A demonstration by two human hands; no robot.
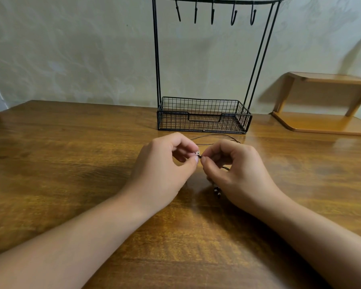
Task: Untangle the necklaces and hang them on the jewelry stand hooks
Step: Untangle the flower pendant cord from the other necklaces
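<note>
A: From the left — what is the left hand (pixel 167 163) doing?

B: Its thumb and forefinger pinch a small silvery metal charm (pixel 197 152), held just above the brown wooden desk (pixel 61 163).

A: And the right hand (pixel 236 170)?

B: Fingers curled, its grip pinching the thin dark cord necklaces (pixel 217 138) right beside the charm. The cord loops away behind the hands, toward the black wire jewelry stand with a mesh basket base (pixel 202 117). A few dark beads (pixel 217 191) lie on the desk under the right palm.

A: Anything hung yet?

B: No. The black metal hooks (pixel 233 15) on the top bar are all bare.

A: What could go wrong from here?

B: Pulling the two pinches apart too hard would likely tighten the knot instead of loosening it. The right palm also covers part of the cord, so a strand caught under it could snag. How the strands cross I cannot tell.

A: Further right?

B: A light wooden corner shelf (pixel 325 105), well apart.
</note>
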